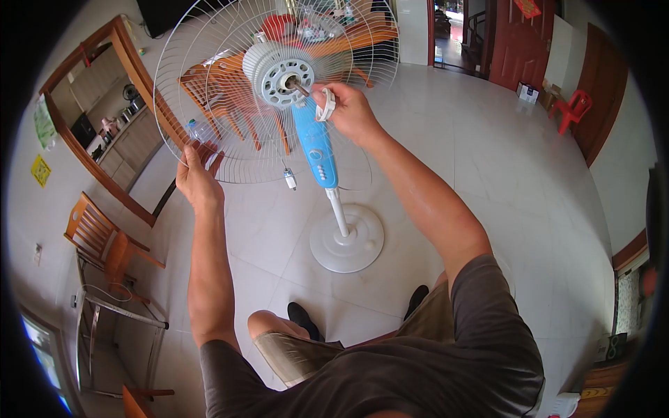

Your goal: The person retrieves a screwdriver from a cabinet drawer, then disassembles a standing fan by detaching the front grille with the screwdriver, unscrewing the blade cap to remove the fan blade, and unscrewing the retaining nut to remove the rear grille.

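A standing fan with a blue body (312,132) rises in front of me on a round white base (352,256). Its wire rear grille (240,177) sits around the white motor hub (268,89), and no blades show on it. My left hand (200,182) is closed on the grille's left rim. Beside the metal shaft (300,87), my right hand (354,115) pinches a white plastic ring nut (325,106). Whether the nut touches the shaft I cannot tell. A white plug (290,180) dangles below the grille.
A wooden table (355,38) with bags and other items stands behind the fan, with wooden chairs near it. Another chair (104,237) and a metal-framed stand (122,306) are at left. A red plastic stool (573,108) is far right.
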A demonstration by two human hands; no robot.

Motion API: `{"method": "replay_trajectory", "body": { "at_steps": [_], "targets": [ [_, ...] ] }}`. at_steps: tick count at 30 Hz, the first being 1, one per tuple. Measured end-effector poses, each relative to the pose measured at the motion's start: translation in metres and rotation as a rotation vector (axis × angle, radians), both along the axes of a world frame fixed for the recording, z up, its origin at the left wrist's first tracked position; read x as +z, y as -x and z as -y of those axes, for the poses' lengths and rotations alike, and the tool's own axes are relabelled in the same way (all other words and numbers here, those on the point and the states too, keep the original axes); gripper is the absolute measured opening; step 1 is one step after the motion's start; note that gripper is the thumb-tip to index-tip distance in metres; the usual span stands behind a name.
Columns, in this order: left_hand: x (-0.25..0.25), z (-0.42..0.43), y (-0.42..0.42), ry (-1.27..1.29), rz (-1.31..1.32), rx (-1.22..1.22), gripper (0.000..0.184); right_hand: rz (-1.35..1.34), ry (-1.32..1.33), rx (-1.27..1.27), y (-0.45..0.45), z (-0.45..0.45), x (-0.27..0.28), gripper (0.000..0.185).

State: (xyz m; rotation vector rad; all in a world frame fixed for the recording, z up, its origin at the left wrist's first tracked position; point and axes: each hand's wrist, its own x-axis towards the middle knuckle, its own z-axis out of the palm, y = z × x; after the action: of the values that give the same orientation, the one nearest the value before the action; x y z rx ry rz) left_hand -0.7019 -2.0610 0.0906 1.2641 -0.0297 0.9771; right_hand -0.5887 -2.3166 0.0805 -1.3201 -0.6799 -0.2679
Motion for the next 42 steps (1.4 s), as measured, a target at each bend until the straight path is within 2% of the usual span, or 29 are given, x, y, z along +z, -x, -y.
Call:
{"method": "replay_trajectory", "body": {
  "at_steps": [13,17,22,31,36,42],
  "targets": [
    [-0.012,0.01,0.051,0.021,-0.012,-0.072,0.032,0.026,0.006,0.016,0.049,0.021,-0.02,0.028],
    [-0.026,0.012,0.07,0.072,-0.054,-0.075,0.031,-0.052,-0.064,0.11,0.079,0.034,-0.031,0.024],
    [-0.06,0.017,0.103,0.144,-0.15,-0.093,0.031,-0.137,-0.099,0.114,0.123,0.051,-0.057,0.022],
    [-0.143,0.016,0.167,0.29,-0.358,-0.148,0.03,-0.405,0.023,0.115,0.181,0.077,-0.128,0.023],
    [-0.18,0.005,0.189,0.345,-0.453,-0.111,0.03,-0.429,0.066,0.012,0.2,0.086,-0.137,0.021],
    [-0.196,0.0,0.202,0.374,-0.559,-0.04,0.031,-0.418,0.023,-0.146,0.199,0.102,-0.149,0.024]
  ]
}}
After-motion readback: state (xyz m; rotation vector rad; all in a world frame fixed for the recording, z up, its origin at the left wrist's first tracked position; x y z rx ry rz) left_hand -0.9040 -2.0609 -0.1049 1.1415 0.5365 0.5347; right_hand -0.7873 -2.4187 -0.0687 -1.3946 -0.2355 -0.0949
